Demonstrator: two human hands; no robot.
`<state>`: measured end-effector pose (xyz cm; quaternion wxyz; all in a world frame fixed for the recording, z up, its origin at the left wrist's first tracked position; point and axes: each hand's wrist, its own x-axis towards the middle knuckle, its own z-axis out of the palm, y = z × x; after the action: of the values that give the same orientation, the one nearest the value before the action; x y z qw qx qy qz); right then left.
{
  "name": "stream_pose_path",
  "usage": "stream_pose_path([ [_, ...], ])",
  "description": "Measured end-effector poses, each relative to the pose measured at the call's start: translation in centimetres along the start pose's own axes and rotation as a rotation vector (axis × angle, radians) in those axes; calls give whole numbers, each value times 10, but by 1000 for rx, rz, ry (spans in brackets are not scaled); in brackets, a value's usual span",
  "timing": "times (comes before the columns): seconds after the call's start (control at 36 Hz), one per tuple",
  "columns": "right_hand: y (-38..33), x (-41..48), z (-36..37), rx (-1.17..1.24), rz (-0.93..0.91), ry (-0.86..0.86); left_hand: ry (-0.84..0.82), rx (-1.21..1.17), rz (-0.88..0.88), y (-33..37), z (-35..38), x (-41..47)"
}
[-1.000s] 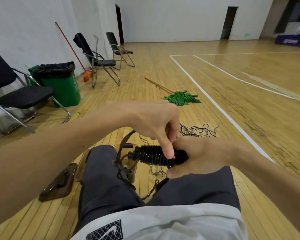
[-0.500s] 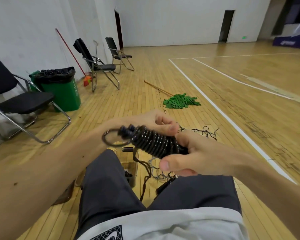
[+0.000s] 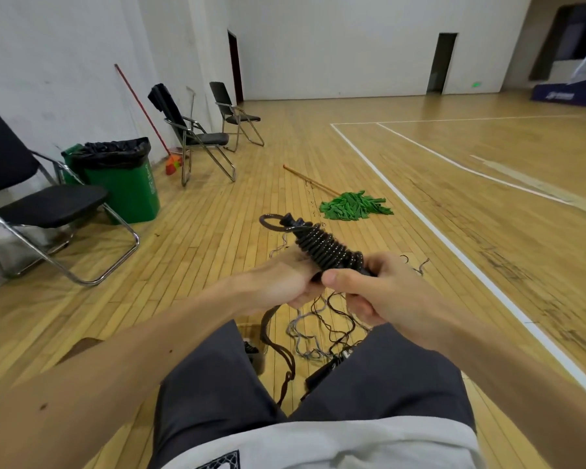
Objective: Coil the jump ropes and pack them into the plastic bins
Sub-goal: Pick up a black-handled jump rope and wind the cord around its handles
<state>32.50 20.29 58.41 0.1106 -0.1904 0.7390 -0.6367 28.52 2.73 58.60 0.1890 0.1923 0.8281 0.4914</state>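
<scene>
Black coiled jump rope (image 3: 322,247) is pinched at its near end by left hand (image 3: 285,282) and right hand (image 3: 376,286); beyond it lies a green mop (image 3: 354,206); below, loose ropes (image 3: 318,330) tangle; far left stands a green bin (image 3: 122,177).

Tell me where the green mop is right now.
In the head view the green mop lies on the wooden floor, ahead and slightly right of the coiled jump rope, just left of the white court line.

White marks on the green bin (image 3: 129,187) and blue pad (image 3: 569,95) — seemingly text, unreadable.
</scene>
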Motion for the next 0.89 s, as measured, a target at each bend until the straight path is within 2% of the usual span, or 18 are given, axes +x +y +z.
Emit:
stream_pose_path([
  [0.14,14,12,-15,-104,26,133,8,21,-61,0,9,-6],
  [0.58,29,24,-21,-370,73,136,-50,638,12,5,1,-13],
  [0.75,31,25,-21,-467,122,87,-11,879,77,7,-4,-18],
  [0.89,27,21,-20,-626,136,-29,-6,1056,111,16,-4,-25],
])
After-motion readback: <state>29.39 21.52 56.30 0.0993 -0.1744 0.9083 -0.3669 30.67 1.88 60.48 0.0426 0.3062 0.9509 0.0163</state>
